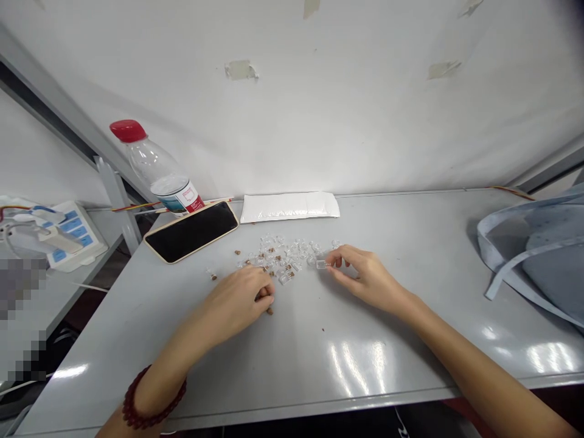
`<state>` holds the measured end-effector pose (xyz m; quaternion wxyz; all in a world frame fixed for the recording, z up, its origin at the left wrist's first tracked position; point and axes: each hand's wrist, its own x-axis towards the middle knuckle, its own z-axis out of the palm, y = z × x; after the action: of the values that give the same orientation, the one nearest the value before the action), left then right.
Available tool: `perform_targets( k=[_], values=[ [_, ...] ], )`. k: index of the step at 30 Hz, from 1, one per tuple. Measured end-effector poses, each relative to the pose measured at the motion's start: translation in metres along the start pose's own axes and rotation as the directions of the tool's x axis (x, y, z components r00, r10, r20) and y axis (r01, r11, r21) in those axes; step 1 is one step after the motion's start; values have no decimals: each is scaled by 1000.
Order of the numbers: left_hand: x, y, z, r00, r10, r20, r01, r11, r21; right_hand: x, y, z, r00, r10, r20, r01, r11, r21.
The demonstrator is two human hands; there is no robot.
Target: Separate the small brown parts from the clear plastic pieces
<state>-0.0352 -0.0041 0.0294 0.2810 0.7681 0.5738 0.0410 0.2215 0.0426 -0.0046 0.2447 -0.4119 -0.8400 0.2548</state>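
Observation:
Several small clear glass bottles [298, 248] and brown corks [277, 258] lie in a loose pile at the middle of the grey table [292, 359]. My right hand [360, 271] is at the pile's right side, thumb and fingers pinching one small clear bottle [321, 264] that points left. My left hand [246, 295] rests at the pile's near left, its fingers curled in. A cork [270, 311] shows just below its fingertips; whatever the fingers hold, if anything, is hidden. Another cork [213, 277] lies to the left of that hand.
A phone [194, 231] leans against a red-capped bottle [157, 167] at the back left. A white packet [289, 207] lies along the wall. Blue-grey fabric with straps [538, 249] is at the right. A power strip [77, 234] with plugs sits at far left.

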Motion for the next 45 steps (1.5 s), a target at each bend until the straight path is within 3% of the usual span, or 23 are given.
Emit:
perform_targets(
  k=[6, 13, 17, 20, 23, 28, 35, 38, 40, 43, 45],
  values=[
    [1, 2, 2, 998, -25, 63, 23, 999, 26, -1, -9, 6, 1000, -2, -13, 5, 976, 217],
    [-1, -2, 2, 996, -20, 91, 19, 1000, 11, 0, -15, 11, 975, 75, 211, -139, 940, 311],
    [-4, -8, 0, 993, 27, 118, -25, 1000, -17, 1, -16, 13, 961, 88, 261, -167, 939, 300],
    [-3, -11, 0, 996, 27, 89, -27, 1000, 1, 1, -13, 13, 971, 46, 234, -106, 962, 251],
    [0, -8, 2, 996, 26, 81, -27, 1000, 12, -1, -11, 14, 984, -66, 163, 34, 982, 188],
    [2, 2, 4, 997, -19, 81, 16, 999, 40, -2, -11, 28, 965, -231, 127, 228, 973, 38],
    [5, 8, 6, 999, -46, 7, 46, 999, 1, -3, -14, 38, 970, -220, 103, 216, 975, 43],
    [7, 13, 8, 998, 12, -56, -18, 993, -113, -4, -17, 34, 988, -147, 45, 136, 973, 187],
    [8, 16, 10, 992, 60, -115, -83, 974, -209, -3, -21, 29, 999, -16, 35, 1, 923, 384],
    [7, 19, 14, 981, 62, -184, -125, 928, -350, -1, -26, 22, 976, 170, 135, -217, 720, 659],
    [5, 21, 15, 979, 23, -202, -109, 901, -421, 1, -27, 19, 957, 206, 203, -287, 604, 744]
  ],
)
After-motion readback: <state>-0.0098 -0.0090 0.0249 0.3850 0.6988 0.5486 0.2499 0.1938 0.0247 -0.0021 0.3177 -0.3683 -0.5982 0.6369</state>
